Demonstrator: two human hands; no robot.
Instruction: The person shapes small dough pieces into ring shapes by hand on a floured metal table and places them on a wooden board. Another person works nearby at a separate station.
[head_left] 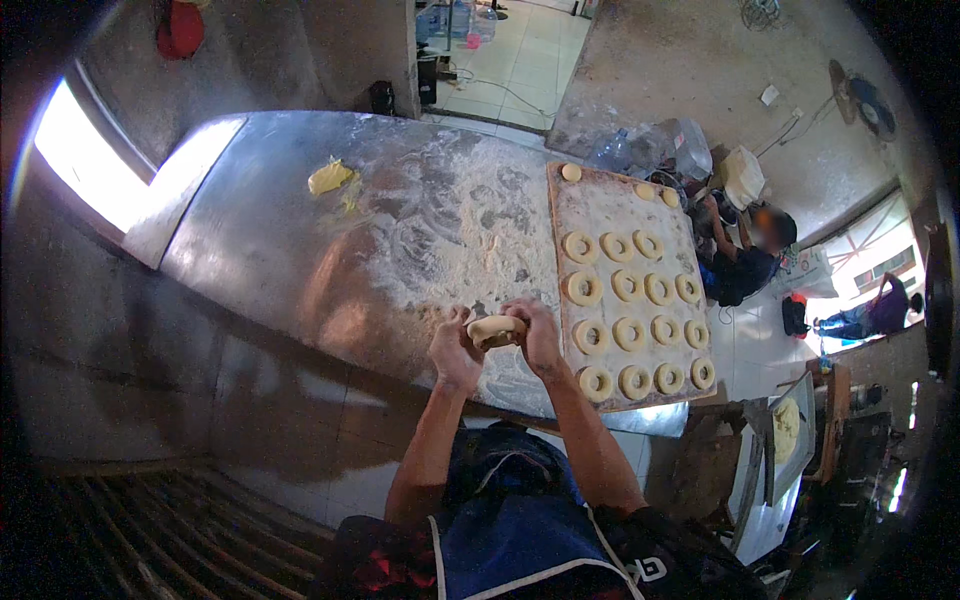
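Observation:
Between my two hands I hold a ring of pale dough (pixel 497 328) above the near edge of the metal table (pixel 240 230). My left hand (pixel 456 350) grips its left side, and my right hand (pixel 538 338) has hold of the right side, fingers curled round it. Just to the right lies a floured board (pixel 610 200) bearing rows of shaped dough rings (pixel 628 334). Along the board's far edge sit a few small round dough pieces (pixel 571 172). Loose flour (pixel 480 220) is spread over the table beyond my hands.
A yellow lump, perhaps butter or dough (pixel 330 177), rests on the far left of the table. Beyond the board a person (pixel 745 250) is bent low near plastic containers (pixel 690 150). Another person (pixel 885 305) is farther right, by a bright opening. A doorway (pixel 510 60) stands behind the table.

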